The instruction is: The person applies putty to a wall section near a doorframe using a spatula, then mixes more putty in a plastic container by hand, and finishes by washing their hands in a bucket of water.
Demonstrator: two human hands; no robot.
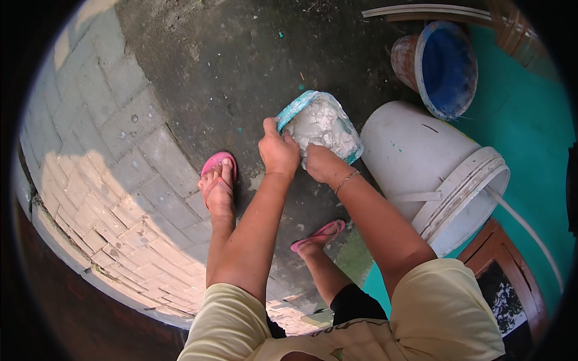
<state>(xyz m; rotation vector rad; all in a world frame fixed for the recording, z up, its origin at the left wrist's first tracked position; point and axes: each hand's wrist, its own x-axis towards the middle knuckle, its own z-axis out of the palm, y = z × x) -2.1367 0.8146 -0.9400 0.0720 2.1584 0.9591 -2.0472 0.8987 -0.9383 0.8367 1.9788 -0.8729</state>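
A squarish tub [294, 108] with a teal-smeared rim holds lumpy white paste [325, 127]. My left hand [279, 150] grips the tub's left side, thumb up against the teal rim and fingers curled round the edge. At the near edge of the paste is my right hand [325, 163], a thin bracelet on its wrist. Its fingers are bent and closed, their tips down by the paste. What they hold, if anything, is hidden from this view. The tub is held out in front of me over the dark ground.
A large white bucket [409, 138] stands right of the tub, beside a blue-lined bucket [447, 69] against a teal wall [530, 144]. Lower right is a brown wooden frame [500, 253]. Pale paving [132, 174] lies left; my feet in pink flip-flops [221, 161] stand below.
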